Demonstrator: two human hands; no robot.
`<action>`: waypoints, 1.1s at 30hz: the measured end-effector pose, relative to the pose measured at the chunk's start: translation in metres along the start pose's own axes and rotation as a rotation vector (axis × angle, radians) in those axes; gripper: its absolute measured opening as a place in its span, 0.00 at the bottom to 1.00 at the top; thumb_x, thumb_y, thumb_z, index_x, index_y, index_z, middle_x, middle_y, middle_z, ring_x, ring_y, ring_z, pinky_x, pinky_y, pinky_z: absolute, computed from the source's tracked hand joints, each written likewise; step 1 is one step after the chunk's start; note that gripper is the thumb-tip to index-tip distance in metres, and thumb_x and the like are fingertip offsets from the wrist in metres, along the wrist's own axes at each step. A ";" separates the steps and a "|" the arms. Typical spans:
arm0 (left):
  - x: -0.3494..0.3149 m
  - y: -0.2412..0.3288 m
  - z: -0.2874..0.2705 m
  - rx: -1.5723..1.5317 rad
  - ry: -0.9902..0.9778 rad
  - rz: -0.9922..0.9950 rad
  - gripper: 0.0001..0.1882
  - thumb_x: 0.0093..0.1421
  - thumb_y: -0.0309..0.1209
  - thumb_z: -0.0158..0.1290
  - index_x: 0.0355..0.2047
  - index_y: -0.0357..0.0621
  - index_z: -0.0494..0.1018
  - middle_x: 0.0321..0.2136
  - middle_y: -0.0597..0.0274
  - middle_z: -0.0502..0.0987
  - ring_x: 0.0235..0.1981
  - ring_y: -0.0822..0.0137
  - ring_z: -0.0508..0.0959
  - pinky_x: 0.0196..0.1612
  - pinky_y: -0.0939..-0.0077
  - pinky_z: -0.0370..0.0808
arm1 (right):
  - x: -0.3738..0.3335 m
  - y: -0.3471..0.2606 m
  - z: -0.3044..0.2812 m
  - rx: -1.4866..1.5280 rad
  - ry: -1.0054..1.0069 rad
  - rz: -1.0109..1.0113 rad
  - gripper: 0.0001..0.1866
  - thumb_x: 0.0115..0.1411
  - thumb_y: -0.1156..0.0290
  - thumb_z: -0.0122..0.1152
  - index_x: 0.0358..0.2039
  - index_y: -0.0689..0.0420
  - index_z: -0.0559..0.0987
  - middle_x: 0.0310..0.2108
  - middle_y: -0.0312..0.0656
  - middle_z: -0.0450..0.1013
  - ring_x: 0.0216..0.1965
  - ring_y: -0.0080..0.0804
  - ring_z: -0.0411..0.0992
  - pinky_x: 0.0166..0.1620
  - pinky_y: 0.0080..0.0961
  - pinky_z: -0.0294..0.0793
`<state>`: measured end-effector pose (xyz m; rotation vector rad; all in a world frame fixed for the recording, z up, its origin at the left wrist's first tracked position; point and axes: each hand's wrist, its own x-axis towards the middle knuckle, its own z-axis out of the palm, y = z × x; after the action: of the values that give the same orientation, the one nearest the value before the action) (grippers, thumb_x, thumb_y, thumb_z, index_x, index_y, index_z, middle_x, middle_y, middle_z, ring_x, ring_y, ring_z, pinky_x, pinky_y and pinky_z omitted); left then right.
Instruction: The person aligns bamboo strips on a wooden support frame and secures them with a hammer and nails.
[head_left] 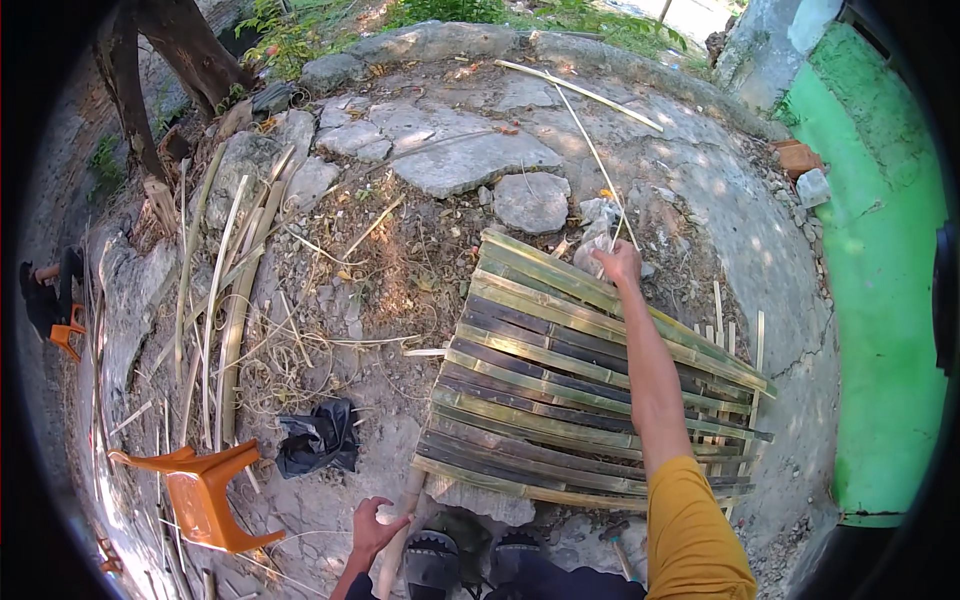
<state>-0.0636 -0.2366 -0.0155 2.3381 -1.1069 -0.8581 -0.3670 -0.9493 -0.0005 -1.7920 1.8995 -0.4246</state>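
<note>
A panel of split bamboo slats [540, 375], green, yellow and dark brown, lies on the ground in front of me. My right hand [618, 264] reaches over it to its far edge, fingers closed on a thin bamboo strip [592, 150] that runs away from me across the ground. Beside the panel's near left corner, my left hand [373, 532] has its thumb and fingers curved apart and holds nothing. Its fingertips come close to a round bamboo pole [400, 530] that sticks out from under the panel; whether they touch it I cannot tell.
An orange plastic chair [205, 490] lies tipped at left, with a black plastic bag [318, 438] nearby. Long bamboo strips [232, 310] lean by rocks at left. A hammer [620, 550] lies near my feet. A green wall [885, 300] stands at right; another person [50, 295] sits far left.
</note>
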 end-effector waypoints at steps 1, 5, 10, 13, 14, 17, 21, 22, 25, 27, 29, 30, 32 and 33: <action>-0.002 0.012 -0.006 -0.014 -0.025 -0.034 0.29 0.42 0.49 0.77 0.37 0.45 0.79 0.31 0.51 0.76 0.38 0.48 0.79 0.44 0.55 0.75 | -0.005 -0.010 -0.001 -0.062 -0.038 -0.023 0.36 0.44 0.49 0.81 0.49 0.56 0.82 0.46 0.52 0.80 0.48 0.55 0.79 0.50 0.47 0.78; -0.001 0.016 -0.004 -0.006 -0.049 0.021 0.28 0.44 0.50 0.76 0.37 0.43 0.79 0.30 0.50 0.76 0.36 0.48 0.78 0.43 0.56 0.75 | -0.037 -0.026 0.006 -0.038 0.404 -0.408 0.31 0.47 0.60 0.82 0.50 0.57 0.80 0.44 0.49 0.76 0.49 0.54 0.76 0.50 0.46 0.76; 0.002 0.020 0.007 -0.075 -0.041 0.005 0.28 0.47 0.50 0.74 0.35 0.40 0.79 0.30 0.50 0.76 0.35 0.48 0.78 0.41 0.56 0.74 | -0.035 -0.089 -0.044 0.077 0.689 -0.559 0.31 0.48 0.62 0.82 0.51 0.59 0.79 0.42 0.46 0.75 0.45 0.47 0.76 0.48 0.41 0.76; 0.000 0.020 0.017 -0.121 -0.007 -0.047 0.26 0.51 0.48 0.72 0.35 0.38 0.78 0.29 0.52 0.76 0.32 0.51 0.77 0.38 0.58 0.74 | -0.047 -0.129 -0.067 0.095 0.642 -0.656 0.31 0.49 0.63 0.82 0.52 0.60 0.79 0.45 0.46 0.76 0.45 0.42 0.77 0.50 0.39 0.78; -0.001 0.025 0.017 -0.128 -0.002 -0.069 0.26 0.51 0.48 0.72 0.35 0.38 0.78 0.29 0.52 0.76 0.32 0.51 0.77 0.38 0.58 0.74 | -0.061 -0.145 -0.075 0.194 0.493 -0.705 0.32 0.51 0.64 0.81 0.54 0.60 0.78 0.48 0.46 0.76 0.47 0.41 0.77 0.51 0.39 0.79; -0.005 0.033 0.018 -0.271 0.054 -0.111 0.23 0.56 0.45 0.70 0.33 0.36 0.76 0.27 0.53 0.75 0.26 0.55 0.74 0.33 0.64 0.73 | -0.110 -0.204 -0.089 0.389 0.114 -0.794 0.33 0.53 0.65 0.80 0.57 0.61 0.76 0.52 0.45 0.76 0.50 0.38 0.77 0.53 0.40 0.80; -0.007 0.036 0.025 -0.266 0.158 -0.056 0.25 0.56 0.46 0.71 0.29 0.36 0.75 0.23 0.54 0.72 0.24 0.60 0.72 0.31 0.63 0.70 | -0.193 -0.263 -0.040 0.602 -0.553 -0.840 0.35 0.55 0.65 0.79 0.60 0.63 0.74 0.53 0.45 0.76 0.51 0.34 0.76 0.53 0.34 0.79; -0.007 0.033 0.031 -0.273 0.165 -0.052 0.25 0.56 0.46 0.71 0.29 0.36 0.75 0.23 0.54 0.72 0.24 0.60 0.72 0.31 0.63 0.70 | -0.212 -0.270 -0.014 0.650 -0.674 -0.834 0.35 0.55 0.64 0.79 0.60 0.64 0.74 0.52 0.44 0.77 0.50 0.34 0.77 0.53 0.33 0.79; -0.010 0.028 0.036 -0.252 0.225 -0.054 0.25 0.56 0.47 0.70 0.29 0.35 0.75 0.24 0.52 0.74 0.24 0.56 0.74 0.31 0.61 0.71 | -0.281 -0.286 0.046 0.523 -0.912 -0.819 0.36 0.52 0.62 0.81 0.58 0.63 0.75 0.49 0.43 0.79 0.47 0.32 0.77 0.52 0.33 0.78; -0.010 0.034 0.034 -0.231 0.203 -0.065 0.26 0.57 0.50 0.68 0.31 0.35 0.77 0.29 0.48 0.78 0.30 0.46 0.79 0.35 0.57 0.75 | -0.314 -0.279 0.094 0.493 -1.050 -0.836 0.36 0.52 0.61 0.82 0.57 0.63 0.76 0.48 0.44 0.79 0.47 0.33 0.77 0.52 0.33 0.77; -0.014 0.036 0.032 -0.231 0.204 -0.067 0.26 0.57 0.50 0.68 0.32 0.35 0.77 0.30 0.47 0.78 0.31 0.46 0.80 0.36 0.56 0.76 | -0.337 -0.269 0.136 0.434 -1.172 -0.867 0.37 0.52 0.62 0.82 0.59 0.62 0.75 0.49 0.43 0.78 0.48 0.31 0.76 0.54 0.32 0.76; -0.014 0.036 0.032 -0.223 0.199 -0.062 0.26 0.57 0.50 0.68 0.33 0.35 0.78 0.31 0.47 0.79 0.32 0.45 0.80 0.37 0.55 0.76 | -0.345 -0.263 0.152 0.396 -1.232 -0.871 0.37 0.53 0.63 0.82 0.60 0.62 0.74 0.50 0.41 0.77 0.50 0.30 0.75 0.55 0.31 0.75; -0.011 0.041 0.036 -0.247 0.206 -0.055 0.26 0.57 0.51 0.68 0.33 0.35 0.78 0.31 0.47 0.79 0.32 0.45 0.80 0.37 0.55 0.77 | -0.350 -0.246 0.181 0.304 -1.309 -0.838 0.36 0.53 0.64 0.82 0.59 0.62 0.75 0.48 0.40 0.78 0.49 0.29 0.75 0.53 0.31 0.75; -0.015 0.039 0.033 -0.253 0.206 -0.062 0.27 0.57 0.51 0.68 0.34 0.35 0.78 0.31 0.47 0.79 0.32 0.45 0.80 0.37 0.55 0.77 | -0.360 -0.244 0.190 0.267 -1.348 -0.840 0.36 0.53 0.64 0.82 0.59 0.61 0.75 0.47 0.40 0.78 0.49 0.29 0.75 0.54 0.31 0.75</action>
<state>-0.1147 -0.2520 -0.0111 2.2004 -0.7962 -0.7131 -0.0527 -0.5946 0.0227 -1.8031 0.1583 0.2609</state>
